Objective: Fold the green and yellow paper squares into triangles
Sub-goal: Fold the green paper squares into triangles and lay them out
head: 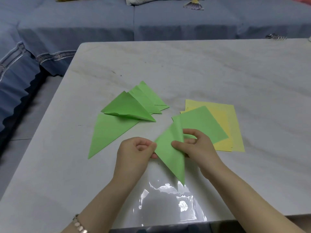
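Observation:
A green paper sheet (170, 152) folded over into a triangle is held up above the white table (218, 73). My left hand (136, 150) pinches its left corner. My right hand (195, 145) grips its right side, thumb on the front. To the left lie several folded green triangles (129, 106), with a larger one (107, 132) nearest me. A flat green square (202, 123) rests on a stack of yellow squares (225, 118) just right of my right hand.
A clear plastic sleeve (168, 204) lies at the table's near edge. A blue-covered sofa (101, 26) runs behind and to the left of the table. A small metallic object (276, 37) sits at the far right edge.

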A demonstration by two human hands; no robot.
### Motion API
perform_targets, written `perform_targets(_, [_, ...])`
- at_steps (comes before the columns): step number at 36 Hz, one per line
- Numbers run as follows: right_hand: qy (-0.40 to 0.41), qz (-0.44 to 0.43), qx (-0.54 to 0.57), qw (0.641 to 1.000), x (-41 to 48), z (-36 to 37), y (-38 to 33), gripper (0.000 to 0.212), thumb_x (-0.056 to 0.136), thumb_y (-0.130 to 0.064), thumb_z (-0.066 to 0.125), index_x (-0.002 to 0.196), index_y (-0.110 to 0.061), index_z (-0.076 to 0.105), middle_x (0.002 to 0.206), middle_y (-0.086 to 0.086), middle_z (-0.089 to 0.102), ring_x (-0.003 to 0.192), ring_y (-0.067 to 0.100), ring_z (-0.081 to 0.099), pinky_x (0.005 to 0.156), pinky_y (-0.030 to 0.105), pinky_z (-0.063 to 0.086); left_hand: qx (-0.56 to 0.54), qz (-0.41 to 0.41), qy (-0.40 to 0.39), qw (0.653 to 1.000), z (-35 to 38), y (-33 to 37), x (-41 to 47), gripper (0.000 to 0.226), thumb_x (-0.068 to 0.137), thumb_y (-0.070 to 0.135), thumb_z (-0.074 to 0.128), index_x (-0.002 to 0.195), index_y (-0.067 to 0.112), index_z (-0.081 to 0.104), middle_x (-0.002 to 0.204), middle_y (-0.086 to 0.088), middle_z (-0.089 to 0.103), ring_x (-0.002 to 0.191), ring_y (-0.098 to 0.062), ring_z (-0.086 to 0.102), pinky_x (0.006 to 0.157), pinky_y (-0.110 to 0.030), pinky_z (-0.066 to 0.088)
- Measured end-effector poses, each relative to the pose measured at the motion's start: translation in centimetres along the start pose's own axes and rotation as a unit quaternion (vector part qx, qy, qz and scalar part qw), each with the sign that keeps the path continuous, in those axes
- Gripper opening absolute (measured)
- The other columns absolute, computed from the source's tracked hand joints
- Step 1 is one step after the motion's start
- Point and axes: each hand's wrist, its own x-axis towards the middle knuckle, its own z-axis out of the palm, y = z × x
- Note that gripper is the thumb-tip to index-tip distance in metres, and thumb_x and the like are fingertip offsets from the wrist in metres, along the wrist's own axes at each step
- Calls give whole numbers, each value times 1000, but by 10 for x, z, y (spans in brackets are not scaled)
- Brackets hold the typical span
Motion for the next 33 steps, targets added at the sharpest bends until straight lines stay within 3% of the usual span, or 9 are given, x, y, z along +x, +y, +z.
perform_targets(3, [15,-28,-98,995,12,4,11,42,73,-9,76,107,-17,52,70,6,61,62,15,58,65,25,47,59,10,14,998,-1,-8,6,13,81,12,66,68,16,66,51,3,66,51,-1,60,64,-23,48])
perform_targets(6, [10,-50,-159,986,20,9,19,42,72,-15,76,105,-21,50,72,3,62,64,12,57,62,24,43,115,17,21,993,-3,-13,10,12,80,13,63,69,17,65,55,2,67,52,1,59,59,-19,45])
perform_targets(13, [33,-85,-235,968,28,8,28,34,73,-14,74,99,-19,53,72,-2,66,68,4,57,52,9,34,200,9,24,979,-9,-23,18,12,80,13,58,70,14,65,61,2,67,67,-14,62,58,-22,44])
perform_targets(20, [15,-152,-328,932,25,9,29,13,76,-13,68,83,-22,61,74,-4,61,70,13,55,68,29,46,219,10,13,976,-10,-24,23,12,79,12,58,70,13,65,58,3,67,64,-13,62,54,-22,42])
perform_targets(24, [6,-241,-418,876,21,10,41,9,84,-15,61,85,-18,70,86,-2,54,74,14,51,61,26,37,229,11,14,973,-9,-24,25,13,78,10,57,67,12,65,58,3,67,63,-15,61,52,-22,40])
perform_targets(27, [-22,-307,-472,826,16,10,51,13,86,-22,56,87,-11,62,85,-3,51,76,11,45,63,25,32,242,13,16,970,-9,-25,26,12,77,10,57,68,12,65,62,1,68,68,-18,63,59,-26,46])
perform_targets(29, [-29,-346,-521,780,14,9,51,12,78,-17,59,86,-9,63,86,-4,54,80,14,48,62,17,36,248,15,16,969,-9,-25,27,11,76,10,57,69,12,65,64,0,68,70,-19,64,62,-28,48])
perform_targets(31, [-31,-385,-528,756,11,10,58,25,60,-2,70,85,-5,67,87,4,61,80,23,53,59,26,45,250,17,15,968,-9,-26,27,11,76,10,57,69,12,65,65,0,68,70,-19,63,63,-28,49])
perform_targets(33, [-25,-421,-534,733,12,8,69,34,55,4,74,88,-2,68,90,9,65,84,28,58,59,32,49,253,21,15,967,-8,-26,27,11,76,10,56,69,12,64,65,0,67,70,-19,63,63,-29,49])
